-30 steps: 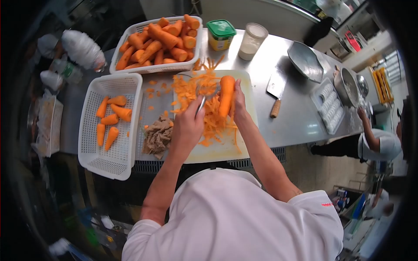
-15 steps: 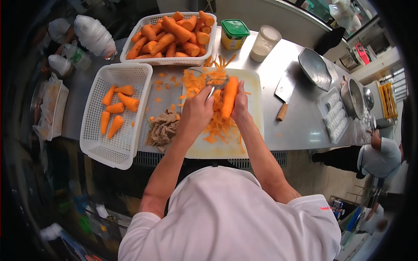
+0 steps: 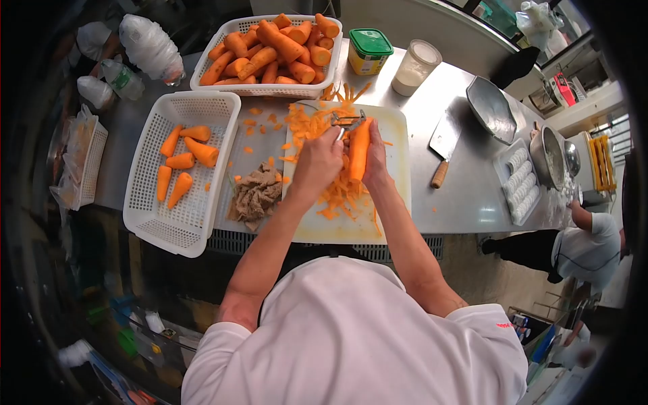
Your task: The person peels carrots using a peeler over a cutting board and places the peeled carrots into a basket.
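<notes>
My left hand (image 3: 318, 164) is closed round the handle of a metal peeler (image 3: 349, 121), whose head sits at the far end of a large carrot (image 3: 360, 150). My right hand (image 3: 375, 156) grips that carrot along its right side, and it points away from me. Both are above a white cutting board (image 3: 395, 196) strewn with orange peelings (image 3: 307, 128). A crumpled brown cloth (image 3: 255, 196) lies at the board's left edge. Farther left, a white perforated basket (image 3: 150, 214) holds several smooth carrots (image 3: 179, 160).
Behind the board, another white basket (image 3: 260, 92) is heaped with carrots. A green-lidded tub (image 3: 370, 51) and a lidded clear container (image 3: 416, 67) stand beside it. A cleaver (image 3: 445, 138) lies to the right, near metal bowls (image 3: 548, 156). A person (image 3: 587, 239) stands at the far right.
The peeler has moved right and slightly farther away, onto the far end of the carrot. My left hand has shifted right with it. My right hand keeps its hold on the carrot.
</notes>
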A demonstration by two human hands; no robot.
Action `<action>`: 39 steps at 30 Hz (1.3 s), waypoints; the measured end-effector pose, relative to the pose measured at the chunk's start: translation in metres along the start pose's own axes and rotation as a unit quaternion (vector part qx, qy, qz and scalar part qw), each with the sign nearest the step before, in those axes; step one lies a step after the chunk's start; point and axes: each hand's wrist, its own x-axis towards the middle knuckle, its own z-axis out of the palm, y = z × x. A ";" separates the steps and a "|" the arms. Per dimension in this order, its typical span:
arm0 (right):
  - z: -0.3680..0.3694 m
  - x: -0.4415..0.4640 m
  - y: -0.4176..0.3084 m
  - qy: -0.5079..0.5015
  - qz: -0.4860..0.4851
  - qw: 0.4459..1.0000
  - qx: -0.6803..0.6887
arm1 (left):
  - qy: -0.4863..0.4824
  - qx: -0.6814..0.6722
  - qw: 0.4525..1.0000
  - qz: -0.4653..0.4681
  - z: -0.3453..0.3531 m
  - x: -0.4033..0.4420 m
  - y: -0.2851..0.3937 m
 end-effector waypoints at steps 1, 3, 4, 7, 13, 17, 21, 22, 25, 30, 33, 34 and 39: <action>0.001 0.000 -0.001 -0.001 0.001 1.000 -0.001 | -0.013 0.009 1.000 -0.002 0.008 -0.007 -0.001; 0.005 0.004 -0.009 0.034 -0.008 0.997 0.064 | -0.032 0.020 0.999 0.001 0.010 -0.030 0.000; -0.004 0.007 -0.010 0.039 -0.012 0.997 0.067 | -0.043 0.030 0.999 0.012 0.005 -0.055 -0.001; -0.036 0.021 -0.011 0.094 -0.042 0.995 0.008 | -0.093 0.033 0.995 0.007 -0.019 -0.077 -0.007; -0.022 0.006 -0.003 0.009 0.006 1.000 -0.008 | -0.017 0.000 1.000 0.012 0.000 0.006 -0.004; 0.000 0.001 -0.013 0.052 -0.003 0.999 0.013 | -0.036 0.033 0.998 0.029 0.020 -0.036 0.001; -0.043 0.019 -0.009 0.028 -0.004 0.999 0.046 | -0.130 0.008 0.991 -0.017 -0.015 -0.078 0.013; -0.048 0.014 -0.005 0.031 0.002 0.999 0.045 | -0.105 -0.005 0.994 -0.008 -0.020 -0.072 0.017; -0.019 0.006 -0.004 0.023 0.030 0.998 0.051 | -0.023 -0.019 0.999 0.019 -0.013 -0.019 0.012; 0.003 -0.002 -0.014 0.035 0.018 0.999 0.036 | -0.033 0.051 0.998 0.024 0.017 -0.038 0.005; -0.030 0.019 -0.014 0.071 -0.057 0.996 0.009 | -0.124 0.024 0.992 -0.017 -0.010 -0.086 0.007; -0.038 0.020 -0.015 0.076 -0.057 0.995 0.008 | -0.128 0.022 0.991 -0.019 -0.013 -0.084 0.011; -0.011 -0.001 -0.008 0.029 -0.020 0.999 -0.039 | 0.003 -0.017 1.000 0.022 -0.012 -0.011 0.017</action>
